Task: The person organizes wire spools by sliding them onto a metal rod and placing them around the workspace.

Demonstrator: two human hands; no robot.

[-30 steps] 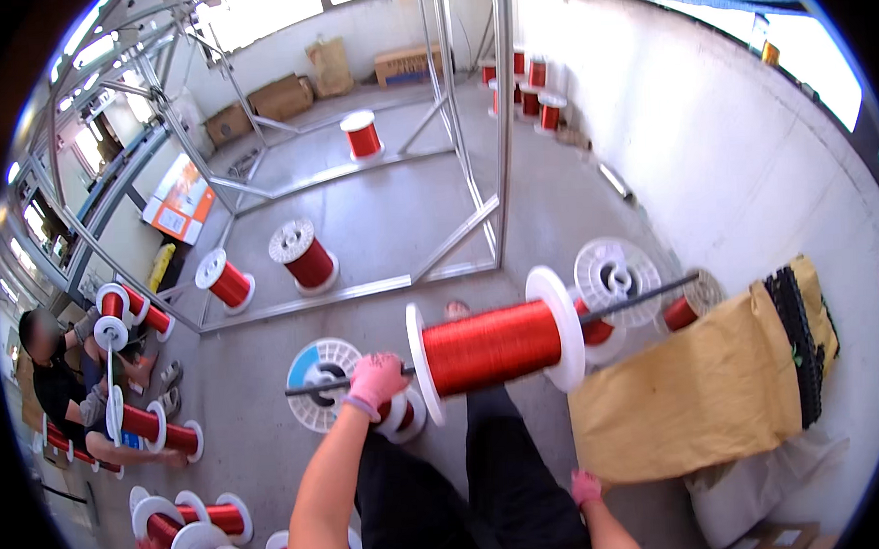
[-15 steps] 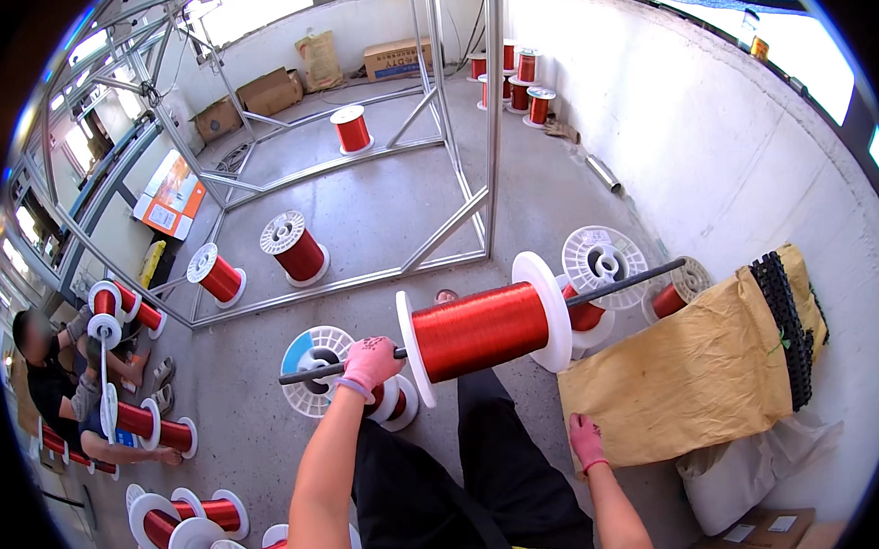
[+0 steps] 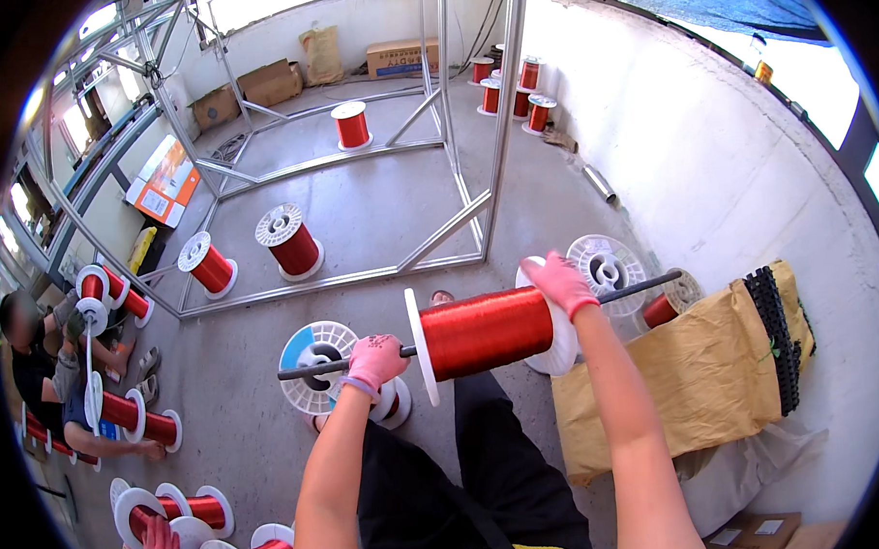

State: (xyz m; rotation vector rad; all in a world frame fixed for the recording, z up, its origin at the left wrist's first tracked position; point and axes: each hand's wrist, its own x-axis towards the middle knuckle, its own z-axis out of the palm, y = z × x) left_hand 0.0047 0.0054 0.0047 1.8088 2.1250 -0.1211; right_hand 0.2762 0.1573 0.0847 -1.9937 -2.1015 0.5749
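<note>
A large spool of red wire (image 3: 485,335) with white end discs hangs on a dark rod (image 3: 638,287) in front of my legs. My left hand (image 3: 377,362), in a pink glove, is wrapped round the rod just left of the spool. In a matching glove, my right hand (image 3: 563,285) grips the upper rim of the spool's right disc. Under the rod's left end stands another spool with a blue-and-white top disc (image 3: 308,400). One more upright spool with a white top disc (image 3: 606,261) stands behind the rod's right end.
A metal frame (image 3: 338,288) stands ahead, with several red spools in and around it. Yellow sacking (image 3: 657,402) lies at right by the wall. At far left a co-worker (image 3: 51,385) handles spools on a rod; another gloved hand (image 3: 161,548) touches spools at lower left.
My right hand has risen from beside the yellow sacking to the spool's right disc. My left hand keeps its hold on the rod. Another person's gloved hand has appeared at lower left.
</note>
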